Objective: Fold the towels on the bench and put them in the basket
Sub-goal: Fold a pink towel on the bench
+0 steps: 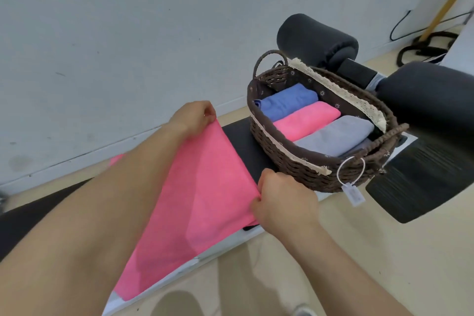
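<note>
A person's left hand pinched one corner of a pink towel at the far edge of the bench, while the right hand gripped another at the near edge, just beside the wicker basket. A clean fold likely depended on keeping that edge taut and matching the corners squarely.

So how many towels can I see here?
4. In the basket: a blue towel, a folded pink towel and a grey towel. A loose pink towel lies on the bench, pinched by the left hand and right hand. Others may hide underneath.
</note>
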The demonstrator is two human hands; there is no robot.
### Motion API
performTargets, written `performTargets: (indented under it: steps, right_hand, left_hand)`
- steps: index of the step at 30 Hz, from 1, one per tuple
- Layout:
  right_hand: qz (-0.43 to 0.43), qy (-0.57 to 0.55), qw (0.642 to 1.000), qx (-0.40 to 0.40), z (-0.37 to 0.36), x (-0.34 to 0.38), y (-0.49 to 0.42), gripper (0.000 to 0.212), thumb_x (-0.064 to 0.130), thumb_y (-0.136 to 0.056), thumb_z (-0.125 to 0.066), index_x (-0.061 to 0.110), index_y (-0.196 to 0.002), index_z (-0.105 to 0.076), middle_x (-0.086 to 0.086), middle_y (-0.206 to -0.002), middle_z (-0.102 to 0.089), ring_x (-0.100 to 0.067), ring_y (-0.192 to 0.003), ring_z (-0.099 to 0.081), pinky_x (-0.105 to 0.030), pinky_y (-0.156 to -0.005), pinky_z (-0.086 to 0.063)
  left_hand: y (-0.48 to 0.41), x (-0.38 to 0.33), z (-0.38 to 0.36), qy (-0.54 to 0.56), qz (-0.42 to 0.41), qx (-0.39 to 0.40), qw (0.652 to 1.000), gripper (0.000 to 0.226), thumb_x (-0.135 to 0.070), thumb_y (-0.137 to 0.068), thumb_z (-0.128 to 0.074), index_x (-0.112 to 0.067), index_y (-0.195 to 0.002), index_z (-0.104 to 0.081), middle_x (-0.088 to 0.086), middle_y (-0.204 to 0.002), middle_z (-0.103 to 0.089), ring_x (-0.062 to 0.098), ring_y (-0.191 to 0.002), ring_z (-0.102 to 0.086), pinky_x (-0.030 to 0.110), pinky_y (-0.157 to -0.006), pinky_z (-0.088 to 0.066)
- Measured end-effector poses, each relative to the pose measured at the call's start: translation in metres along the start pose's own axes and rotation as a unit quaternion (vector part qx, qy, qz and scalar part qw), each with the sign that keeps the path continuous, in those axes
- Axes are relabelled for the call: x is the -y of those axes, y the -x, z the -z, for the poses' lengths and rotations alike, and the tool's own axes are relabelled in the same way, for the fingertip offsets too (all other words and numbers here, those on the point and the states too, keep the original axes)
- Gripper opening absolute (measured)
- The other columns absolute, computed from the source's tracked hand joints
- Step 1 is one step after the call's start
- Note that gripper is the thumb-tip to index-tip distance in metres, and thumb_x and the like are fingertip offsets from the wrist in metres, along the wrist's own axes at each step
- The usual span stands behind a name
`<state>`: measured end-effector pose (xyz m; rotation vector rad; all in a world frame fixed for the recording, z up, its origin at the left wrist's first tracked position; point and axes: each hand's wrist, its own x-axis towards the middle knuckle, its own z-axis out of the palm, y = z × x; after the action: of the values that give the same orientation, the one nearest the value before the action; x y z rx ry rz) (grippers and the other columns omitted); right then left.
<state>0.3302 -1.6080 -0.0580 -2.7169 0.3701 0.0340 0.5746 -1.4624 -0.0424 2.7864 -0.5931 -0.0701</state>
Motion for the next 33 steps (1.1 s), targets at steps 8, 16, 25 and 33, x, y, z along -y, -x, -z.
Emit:
performTargets:
  steps: [8,16,25,33]
  right_hand:
    - [0.019,-0.005,0.999,-0.030,-0.001,0.008,-0.008,0.022,0.023,-0.083,-0.057,0.024,-0.104,-0.050,0.003,-0.105,-0.055,-0.024,-0.097,-0.062,-0.033,-0.066,-0.043]
    - [0.084,-0.129,0.987,-0.052,0.007,0.029,-0.016,0.023,0.027,-0.089,-0.054,0.026,-0.112,-0.059,0.005,-0.108,-0.053,-0.019,-0.101,-0.060,-0.039,-0.083,-0.051]
    - [0.224,-0.138,0.964,0.031,0.007,0.073,0.016,0.046,0.022,-0.093,-0.054,0.036,-0.137,-0.052,0.019,-0.143,-0.048,-0.012,-0.131,-0.042,-0.039,-0.111,-0.030]
    - [0.224,-0.240,0.918,0.222,0.008,0.114,0.028,0.017,0.020,-0.093,-0.057,0.018,-0.088,-0.073,0.005,-0.067,-0.054,-0.009,-0.063,-0.047,-0.029,-0.064,-0.038]
  left_hand:
    - [-0.004,0.010,-0.028,0.139,0.050,-0.017,0.989,0.012,-0.022,-0.091,-0.069,-0.014,-0.099,-0.066,-0.005,-0.091,-0.061,0.015,-0.088,-0.055,0.024,-0.075,-0.038]
    - [0.091,-0.003,0.006,0.231,-0.023,-0.087,0.969,0.013,-0.018,-0.084,-0.074,-0.029,-0.080,-0.071,-0.014,-0.077,-0.070,-0.004,-0.066,-0.059,0.016,-0.065,-0.044]
    - [0.254,0.022,0.011,0.288,0.003,-0.075,0.955,0.020,-0.018,-0.096,-0.064,-0.030,-0.105,-0.076,-0.009,-0.091,-0.068,0.002,-0.086,-0.059,0.010,-0.073,-0.038]
    - [0.290,0.017,0.032,0.388,0.038,-0.163,0.906,0.022,-0.010,-0.081,-0.080,-0.030,-0.087,-0.074,-0.013,-0.075,-0.070,0.007,-0.068,-0.061,0.016,-0.065,-0.046]
